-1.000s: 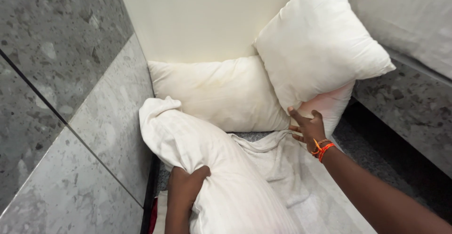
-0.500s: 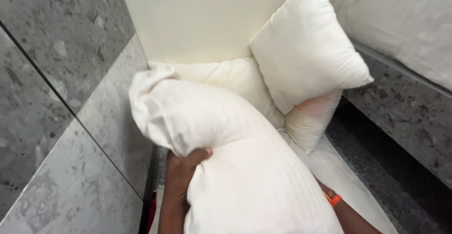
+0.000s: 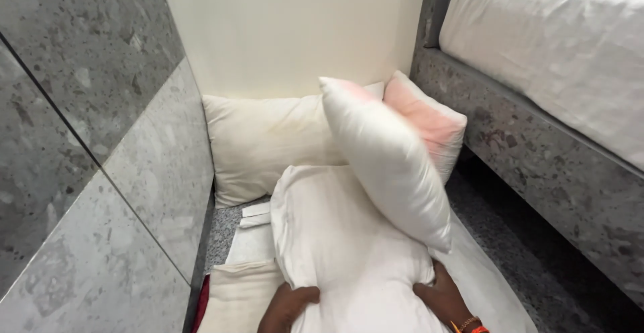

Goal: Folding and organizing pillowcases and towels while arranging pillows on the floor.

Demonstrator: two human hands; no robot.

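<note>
My left hand (image 3: 288, 306) and my right hand (image 3: 444, 298) grip the near end of a long white striped pillow (image 3: 335, 246), one on each side, at the bottom of the head view. The pillow lies lengthwise on the floor, pointing away from me. A plain white pillow (image 3: 386, 155) leans tilted over its far end. Behind stand a cream pillow (image 3: 261, 138) against the wall and a pink-tinted pillow (image 3: 429, 122) to the right. An orange band sits on my right wrist.
Grey speckled stone wall panels (image 3: 100, 138) run along the left. A bed with a white mattress (image 3: 557, 44) on a grey stone base (image 3: 537, 165) stands at the right. White folded cloth (image 3: 241, 293) lies on the dark floor strip (image 3: 523, 266) between them.
The striped pillow has come down from raised in front of me to lying on the floor. My right hand now shows at its side. The white pillow has tipped over its far end.
</note>
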